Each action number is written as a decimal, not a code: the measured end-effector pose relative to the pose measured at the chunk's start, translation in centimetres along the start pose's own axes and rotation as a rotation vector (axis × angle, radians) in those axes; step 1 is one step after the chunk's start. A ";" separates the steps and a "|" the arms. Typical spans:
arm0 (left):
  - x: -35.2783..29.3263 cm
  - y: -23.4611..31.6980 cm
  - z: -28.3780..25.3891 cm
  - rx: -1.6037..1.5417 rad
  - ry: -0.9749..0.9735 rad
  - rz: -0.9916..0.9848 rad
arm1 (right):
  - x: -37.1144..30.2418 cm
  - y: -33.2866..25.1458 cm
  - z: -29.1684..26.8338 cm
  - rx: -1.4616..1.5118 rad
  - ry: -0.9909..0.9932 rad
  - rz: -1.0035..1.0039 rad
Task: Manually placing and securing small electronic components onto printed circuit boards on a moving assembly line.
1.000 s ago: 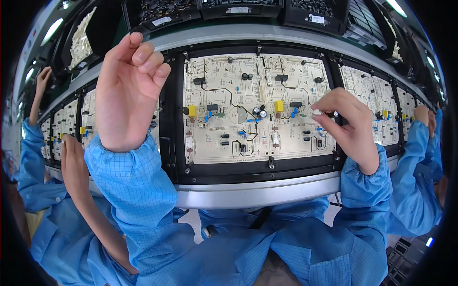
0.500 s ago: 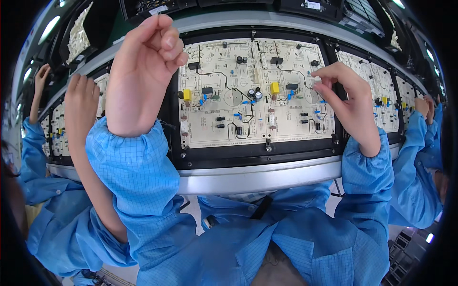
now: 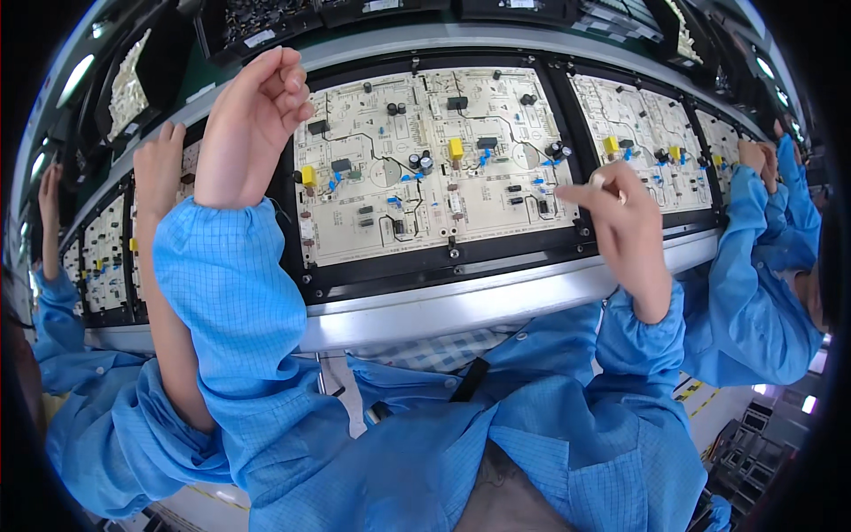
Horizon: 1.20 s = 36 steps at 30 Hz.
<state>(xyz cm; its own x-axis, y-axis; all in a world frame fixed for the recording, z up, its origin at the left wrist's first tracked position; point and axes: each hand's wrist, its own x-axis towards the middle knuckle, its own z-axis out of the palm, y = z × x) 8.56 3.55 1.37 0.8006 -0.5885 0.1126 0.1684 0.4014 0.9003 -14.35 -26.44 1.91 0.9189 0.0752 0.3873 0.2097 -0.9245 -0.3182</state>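
Observation:
A white circuit board (image 3: 425,168) in a black frame lies in front of me, dotted with yellow, blue and black parts. My left hand (image 3: 253,124) hangs raised over the board's left edge, fingers curled loosely, nothing visible in it. My right hand (image 3: 620,222) is at the board's lower right corner, index finger stretched left onto the board, with small pale parts pinched in the other fingers. Both arms wear blue sleeves.
More boards (image 3: 638,124) sit in a row on the conveyor's metal rail (image 3: 461,301). A co-worker's hand (image 3: 160,168) rests on the board at left, another person's hands (image 3: 762,160) at far right. Black parts bins (image 3: 266,22) line the back.
The view has tilted and the board now sits further right in it. My right hand slid down to the board's lower right corner. My left hand stayed raised.

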 end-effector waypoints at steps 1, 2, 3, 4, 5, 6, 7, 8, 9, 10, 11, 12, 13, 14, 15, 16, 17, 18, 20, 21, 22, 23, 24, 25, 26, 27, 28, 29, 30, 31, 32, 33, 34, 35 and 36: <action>0.0 -0.1 0.0 0.005 0.018 -0.009 | -0.8 0.2 0.4 -0.034 -0.044 -0.019; -0.2 -0.1 0.2 0.005 0.014 -0.007 | -1.4 0.1 0.6 -0.037 -0.041 -0.018; -0.1 -0.3 0.3 0.007 0.035 -0.020 | -1.9 0.1 0.7 -0.026 -0.036 -0.011; -0.1 -0.4 0.5 0.009 0.055 -0.032 | -2.4 0.1 0.8 -0.015 -0.030 -0.005; -0.2 -0.5 0.4 0.004 0.044 -0.030 | -2.9 0.3 1.0 -0.031 -0.015 -0.031; 0.1 -0.8 0.3 0.000 0.028 -0.040 | -3.4 0.6 1.5 -0.053 -0.009 -0.020; 0.0 -1.0 0.2 0.000 0.019 -0.047 | -3.8 0.8 2.2 -0.042 0.035 -0.063; 0.0 -1.0 0.1 -0.009 0.005 -0.043 | -4.0 0.9 2.7 -0.032 0.078 -0.105; -0.2 -0.9 -0.1 0.003 0.015 -0.049 | -4.1 0.5 2.9 -0.050 0.079 -0.106; -0.3 -0.8 -0.2 0.016 0.025 -0.055 | -4.1 0.4 3.1 -0.062 0.081 -0.101; -0.2 -0.8 -0.3 0.027 0.014 -0.047 | -4.1 0.4 3.3 0.001 0.135 -0.078; -0.1 -0.9 -0.5 0.023 -0.001 -0.048 | -4.1 0.3 3.5 0.064 0.191 -0.051; 0.0 -1.0 -0.6 0.030 0.026 -0.052 | -4.1 0.3 3.5 0.069 0.200 -0.040; 0.0 -1.2 -0.5 0.038 0.053 -0.056 | -4.2 0.4 3.3 0.060 0.206 -0.031; -0.1 -1.1 -0.1 0.052 0.074 -0.057 | -4.2 0.6 3.1 0.016 0.172 -0.087; 0.0 -1.2 0.1 0.052 0.066 -0.060 | -4.3 0.7 2.9 -0.028 0.138 -0.142; 0.1 -1.2 0.0 0.049 0.072 -0.061 | -4.3 0.6 2.9 -0.053 0.154 -0.148; 0.1 -1.1 -0.2 0.049 0.083 -0.060 | -4.3 0.6 2.8 -0.052 0.158 -0.145; 0.1 -1.0 -0.7 0.056 0.078 -0.059 | -4.4 0.6 2.7 -0.053 0.131 -0.163; 0.1 -1.0 -0.9 0.058 0.074 -0.059 | -4.5 0.7 2.8 -0.051 0.135 -0.160; 0.2 -1.1 -1.1 0.062 0.074 -0.061 | -4.6 0.7 3.0 -0.010 0.169 -0.152; 0.2 -1.1 -1.2 0.075 0.087 -0.060 | -4.7 0.8 3.3 0.032 0.203 -0.145; 0.1 -0.9 -1.2 0.091 0.103 -0.059 | -4.8 0.8 3.5 0.041 0.204 -0.147; 0.2 -0.9 -1.2 0.097 0.112 -0.061 | -5.1 0.9 3.6 0.071 0.236 -0.101; 0.3 -1.1 -1.0 0.069 0.102 -0.057 | -5.4 1.1 3.7 0.101 0.267 -0.055; 0.3 -1.1 -0.8 0.044 0.094 -0.051 | -5.9 1.0 3.6 0.124 0.236 0.049; 0.2 -1.0 -0.9 0.054 0.107 -0.051 | -6.2 0.8 3.8 0.164 0.254 0.138; 0.1 -0.8 -0.9 0.053 0.106 -0.043 | -6.2 0.9 3.9 0.206 0.272 0.144; 0.1 -0.7 -1.0 0.047 0.102 -0.036 | -6.2 1.0 3.9 0.244 0.288 0.152; 0.0 -0.5 -1.0 0.068 0.091 -0.030 | -6.0 1.1 3.9 0.252 0.283 0.148; -0.2 -0.4 -0.9 0.070 0.101 -0.031 | -5.7 1.3 3.8 0.228 0.294 0.072; -0.2 -0.4 -0.7 0.110 0.102 -0.006 | -5.5 1.4 3.8 0.201 0.305 -0.002; -0.3 -0.5 -0.4 0.150 0.103 0.018 | -5.5 1.4 3.9 0.204 0.301 -0.003; -0.4 -0.7 -0.1 0.149 0.107 0.016 | -5.5 1.3 3.9 0.186 0.298 -0.004; -0.5 -0.7 0.2 0.179 0.124 0.021 | -5.4 1.2 3.9 0.169 0.296 -0.007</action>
<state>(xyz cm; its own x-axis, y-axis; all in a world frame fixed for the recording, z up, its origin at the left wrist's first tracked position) 7.92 3.38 0.77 0.8696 -0.4857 0.0893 0.0552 0.2754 0.9597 -17.80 -26.55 -3.97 0.7857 -0.0532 0.6163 0.2910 -0.8474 -0.4441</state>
